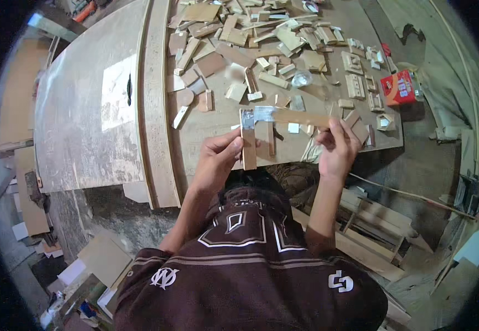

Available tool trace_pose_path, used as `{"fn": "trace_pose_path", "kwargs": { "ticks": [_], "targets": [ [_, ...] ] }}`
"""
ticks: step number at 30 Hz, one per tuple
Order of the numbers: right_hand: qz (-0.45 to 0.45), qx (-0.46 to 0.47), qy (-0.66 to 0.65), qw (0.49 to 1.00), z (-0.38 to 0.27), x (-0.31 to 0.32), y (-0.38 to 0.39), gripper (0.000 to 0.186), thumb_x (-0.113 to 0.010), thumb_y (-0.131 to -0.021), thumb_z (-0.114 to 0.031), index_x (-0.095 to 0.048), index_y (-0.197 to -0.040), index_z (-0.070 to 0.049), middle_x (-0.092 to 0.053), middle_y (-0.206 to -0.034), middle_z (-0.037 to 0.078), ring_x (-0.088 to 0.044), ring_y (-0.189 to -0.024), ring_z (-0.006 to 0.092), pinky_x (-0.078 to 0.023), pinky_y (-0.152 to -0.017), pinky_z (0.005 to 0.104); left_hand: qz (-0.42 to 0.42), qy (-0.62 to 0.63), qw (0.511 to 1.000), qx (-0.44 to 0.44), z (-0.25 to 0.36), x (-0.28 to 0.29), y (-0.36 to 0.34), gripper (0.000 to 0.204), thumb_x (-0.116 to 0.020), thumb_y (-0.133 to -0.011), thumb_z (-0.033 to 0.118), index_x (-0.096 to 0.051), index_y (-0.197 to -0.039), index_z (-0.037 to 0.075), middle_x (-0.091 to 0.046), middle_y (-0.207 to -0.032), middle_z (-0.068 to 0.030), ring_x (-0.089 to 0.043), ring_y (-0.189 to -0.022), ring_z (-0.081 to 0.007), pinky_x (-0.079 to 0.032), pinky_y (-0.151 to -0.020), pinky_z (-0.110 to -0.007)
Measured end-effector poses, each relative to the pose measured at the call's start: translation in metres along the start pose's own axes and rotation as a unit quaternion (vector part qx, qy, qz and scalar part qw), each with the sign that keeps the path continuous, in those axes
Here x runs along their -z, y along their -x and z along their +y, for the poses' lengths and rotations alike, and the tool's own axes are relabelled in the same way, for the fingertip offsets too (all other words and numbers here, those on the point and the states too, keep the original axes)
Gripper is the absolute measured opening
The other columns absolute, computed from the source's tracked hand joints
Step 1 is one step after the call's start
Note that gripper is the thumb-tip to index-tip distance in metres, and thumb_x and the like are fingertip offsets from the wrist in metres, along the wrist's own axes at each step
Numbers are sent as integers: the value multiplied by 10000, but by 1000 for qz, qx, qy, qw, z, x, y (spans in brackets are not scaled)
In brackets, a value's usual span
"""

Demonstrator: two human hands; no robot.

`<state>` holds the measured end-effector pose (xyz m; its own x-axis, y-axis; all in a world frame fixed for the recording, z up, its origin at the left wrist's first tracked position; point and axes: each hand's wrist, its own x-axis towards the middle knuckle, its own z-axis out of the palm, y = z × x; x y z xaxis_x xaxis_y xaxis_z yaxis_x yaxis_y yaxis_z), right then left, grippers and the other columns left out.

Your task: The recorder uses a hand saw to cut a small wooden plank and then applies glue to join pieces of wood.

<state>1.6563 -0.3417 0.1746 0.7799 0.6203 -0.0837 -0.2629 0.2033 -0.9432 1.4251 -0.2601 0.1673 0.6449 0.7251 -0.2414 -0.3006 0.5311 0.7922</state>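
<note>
My left hand [224, 151] pinches a wood block [249, 149] upright, right hand [340, 142] grips a tan strip's [303, 118] outer end, both over the bench's [212, 144] near edge. Probably fitting strip to block; next move wants steady alignment. Can't tell if joined.

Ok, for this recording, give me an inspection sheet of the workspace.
Surface: brown table, scraps strewn over its far part.
Job's things: upright strip and crosswise strip, grey patches at their neighbouring ends; contact unclear.
Clutter: wood scraps; red container by the right edge.
Hands: left hand pinches the upright strip; right hand holds the crosswise strip's right end.
Cables: thin pale line at right, cord or stick unclear.
Surroundings: boards lower left, planks lower right.
</note>
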Motion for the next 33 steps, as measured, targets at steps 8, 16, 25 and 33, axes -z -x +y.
{"fn": "trace_pose_path", "kwargs": {
  "ticks": [8, 16, 25, 33],
  "targets": [
    [-14, -35, -3, 999, 16, -2, -20, 188, -667, -908, -128, -691, -946, 54, -678, -709, 92, -637, -518, 147, -534, -491, 258, 16, 3, 1000, -16, -8, 3, -6, 360, -578, -989, 181, -612, -1234, -80, -689, -1085, -114, -624, -1001, -159, -483, -893, -319],
    [14, -50, 10, 999, 25, 16, -40, 178, -677, -901, -117, -691, -944, 55, -675, -698, 94, -640, -527, 147, -544, -506, 264, 34, 13, 999, 22, -10, 3, -8, 396, -551, -1000, 238, -594, -1255, -61, -686, -1076, -107, -630, -1006, -175, -481, -900, -331],
    [-118, -86, 42, 988, 25, -2, -43, 171, -661, -908, -93, -692, -972, 62, -677, -718, 101, -623, -518, 122, -509, -482, 237, 49, 36, 998, 25, -19, 3, -18, 387, -579, -989, 186, -581, -1292, -53, -697, -1082, -90, -619, -955, -110, -482, -796, -252],
    [-147, -86, 15, 985, 12, 7, -64, 173, -661, -922, -110, -692, -952, 58, -682, -724, 102, -654, -543, 143, -531, -492, 248, 71, 55, 996, 31, -12, -1, -24, 359, -581, -990, 191, -606, -1248, -57, -698, -1063, -92, -624, -912, -92, -489, -790, -238]
  ]
}}
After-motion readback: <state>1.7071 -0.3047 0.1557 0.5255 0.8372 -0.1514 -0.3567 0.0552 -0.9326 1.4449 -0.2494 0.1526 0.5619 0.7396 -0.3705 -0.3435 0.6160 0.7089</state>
